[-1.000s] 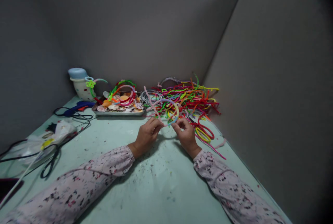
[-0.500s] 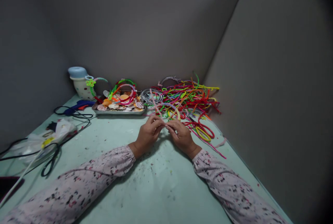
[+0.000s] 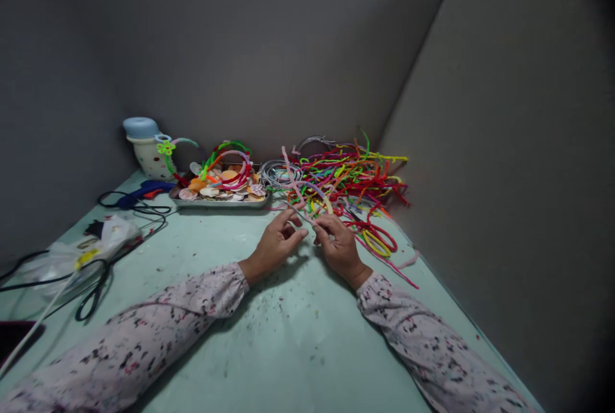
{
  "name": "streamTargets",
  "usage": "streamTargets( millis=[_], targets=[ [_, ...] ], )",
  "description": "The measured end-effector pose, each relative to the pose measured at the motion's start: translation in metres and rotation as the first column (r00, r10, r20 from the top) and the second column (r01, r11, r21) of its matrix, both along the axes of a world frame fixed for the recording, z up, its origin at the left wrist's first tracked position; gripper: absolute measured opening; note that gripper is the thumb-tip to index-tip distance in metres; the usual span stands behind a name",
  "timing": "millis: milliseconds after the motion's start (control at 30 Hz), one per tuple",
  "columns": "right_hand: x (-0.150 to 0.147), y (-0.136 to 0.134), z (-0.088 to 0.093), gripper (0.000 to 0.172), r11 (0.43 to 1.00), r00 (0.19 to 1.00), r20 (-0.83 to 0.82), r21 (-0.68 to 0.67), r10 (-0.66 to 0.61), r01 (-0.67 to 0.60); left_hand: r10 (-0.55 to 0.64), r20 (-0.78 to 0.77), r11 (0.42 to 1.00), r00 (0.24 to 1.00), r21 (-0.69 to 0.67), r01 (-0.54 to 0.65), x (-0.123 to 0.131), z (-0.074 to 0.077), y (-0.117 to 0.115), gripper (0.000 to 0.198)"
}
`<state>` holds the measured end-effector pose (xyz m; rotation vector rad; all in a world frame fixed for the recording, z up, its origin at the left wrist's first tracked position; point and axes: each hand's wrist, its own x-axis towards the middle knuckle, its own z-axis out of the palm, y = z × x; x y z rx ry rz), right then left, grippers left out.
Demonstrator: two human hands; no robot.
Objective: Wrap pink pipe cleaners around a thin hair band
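Above the pale green table (image 3: 302,362), toward its far side, a person's two hands work close together on a slender hoop wrapped in lavender and pale yellow (image 3: 328,204). The right hand (image 3: 342,248) is closed in a pinch, thumb and forefinger gripping a thin greyish end of the hoop. The left hand (image 3: 271,245) faces it with thumb and forefinger parted and the other fingers curled; whether its forefinger touches the thin end or only lies beside it, one cannot tell. A pink fuzzy strand (image 3: 289,168) rises at a slant from near the left fingertips. Behind the hands and to their right spreads a tangled heap of bright fuzzy stems (image 3: 353,173), with a coil of grey wire (image 3: 269,175) at its left. Next to the coil, a shallow metal tray (image 3: 223,205) holds seashells (image 3: 211,193), with colourful wrapped bands (image 3: 246,168) resting on them. Farther left stand a white cup with a blue lid (image 3: 150,155), a blue tool (image 3: 144,193) lying in front of it, and a plastic bag (image 3: 115,234) among black cables (image 3: 98,294).
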<state>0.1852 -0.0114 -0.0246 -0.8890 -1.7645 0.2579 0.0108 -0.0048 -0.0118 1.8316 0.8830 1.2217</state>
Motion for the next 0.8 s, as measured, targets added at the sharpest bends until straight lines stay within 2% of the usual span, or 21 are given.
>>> streamTargets(
  millis=[100, 233, 467, 633, 800],
  targets=[
    [-0.001, -0.002, 0.001, 0.012, 1.0, 1.0, 0.026, 0.013, 0.015, -0.016, 0.021, -0.03, 1.0, 0.999, 0.005, -0.02, 0.0, -0.002, 0.001, 0.043],
    [-0.001, -0.003, 0.003, 0.012, 0.998, 0.996, 0.083, 0.056, 0.032, -0.037, 0.136, -0.146, 0.987, 0.98, 0.111, -0.12, -0.001, -0.007, 0.005, 0.037],
    [-0.002, -0.002, 0.002, 0.013, 0.998, 0.999, 0.036, 0.065, -0.008, 0.006, 0.398, -0.21, 0.892, 0.893, 0.317, -0.323, 0.0, -0.002, 0.001, 0.011],
    [0.0, -0.001, 0.001, 0.012, 0.997, 0.999, 0.008, 0.064, -0.036, 0.035, 0.421, -0.209, 0.84, 0.883, 0.459, -0.291, -0.001, 0.003, -0.004, 0.011],
    [0.0, 0.001, 0.001, 0.01, 0.994, 0.994, -0.003, 0.039, -0.106, 0.106, 0.525, -0.229, 0.738, 0.82, 0.602, -0.304, -0.002, 0.007, -0.007, 0.006]
  ],
)
